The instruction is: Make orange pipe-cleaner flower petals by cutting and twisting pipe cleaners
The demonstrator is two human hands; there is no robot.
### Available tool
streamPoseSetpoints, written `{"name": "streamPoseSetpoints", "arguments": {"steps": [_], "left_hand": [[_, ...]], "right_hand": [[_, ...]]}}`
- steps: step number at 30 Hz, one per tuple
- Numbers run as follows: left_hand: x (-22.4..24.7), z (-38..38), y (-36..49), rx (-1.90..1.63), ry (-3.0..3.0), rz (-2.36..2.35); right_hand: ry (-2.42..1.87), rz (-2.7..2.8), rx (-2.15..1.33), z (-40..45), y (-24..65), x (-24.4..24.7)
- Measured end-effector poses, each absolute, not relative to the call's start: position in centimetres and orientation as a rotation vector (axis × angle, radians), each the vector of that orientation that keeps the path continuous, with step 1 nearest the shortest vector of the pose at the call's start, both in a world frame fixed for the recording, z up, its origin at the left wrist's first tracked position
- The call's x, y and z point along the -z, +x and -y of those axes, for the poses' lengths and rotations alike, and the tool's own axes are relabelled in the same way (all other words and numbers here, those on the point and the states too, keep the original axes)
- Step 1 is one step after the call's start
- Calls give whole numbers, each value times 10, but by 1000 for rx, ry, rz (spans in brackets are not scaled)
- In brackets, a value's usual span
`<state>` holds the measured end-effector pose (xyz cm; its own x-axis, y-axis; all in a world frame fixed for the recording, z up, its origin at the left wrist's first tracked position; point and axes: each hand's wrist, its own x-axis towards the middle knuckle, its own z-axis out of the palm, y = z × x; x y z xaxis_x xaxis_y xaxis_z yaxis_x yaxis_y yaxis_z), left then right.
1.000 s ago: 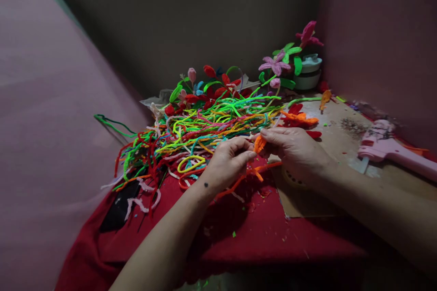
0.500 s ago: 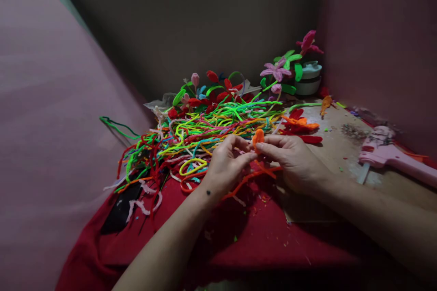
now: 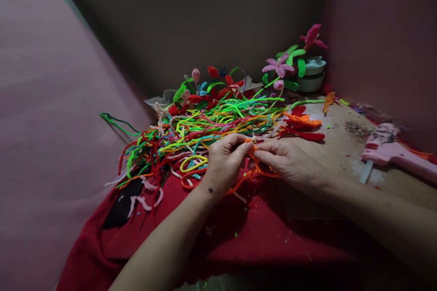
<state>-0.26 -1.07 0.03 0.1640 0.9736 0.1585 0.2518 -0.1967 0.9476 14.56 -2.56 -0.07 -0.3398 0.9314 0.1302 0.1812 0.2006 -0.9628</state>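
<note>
Between the fingertips of both hands is an orange pipe cleaner (image 3: 251, 163), bent, with its lower part hanging below the hands. My left hand (image 3: 228, 159) pinches it between thumb and forefinger. My right hand (image 3: 285, 159) grips it from the other side, fingertips almost touching the left thumb. The fingers cover most of the upper part. Just behind the hands spreads a tangled heap of coloured pipe cleaners (image 3: 218, 122). Orange petal-like pieces (image 3: 302, 120) lie beyond my right hand, with red pieces (image 3: 310, 136) beside them.
A pink hot glue gun (image 3: 392, 152) rests on the brown board (image 3: 327, 154) at the right. Fuzzy flowers (image 3: 279, 67) stand at the back near a pale lidded container (image 3: 312, 75). A black flat object (image 3: 123, 204) lies at the left on the red cloth (image 3: 266, 245).
The orange loop that stood up between the fingers is now lower and mostly covered by them. Both hands have drawn closer around it, and the view has shifted slightly.
</note>
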Motion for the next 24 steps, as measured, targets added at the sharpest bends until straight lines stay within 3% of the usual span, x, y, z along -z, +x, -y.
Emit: {"name": "streamPoseSetpoints", "arguments": {"steps": [11,24], "left_hand": [[-10,12,1,-956,1474,-1112],[5,18,5,-1105,1772,-1267]], "right_hand": [[-1066,1551,-1013,23,143,18],[-1242,1875,-396,26,142,26]]}}
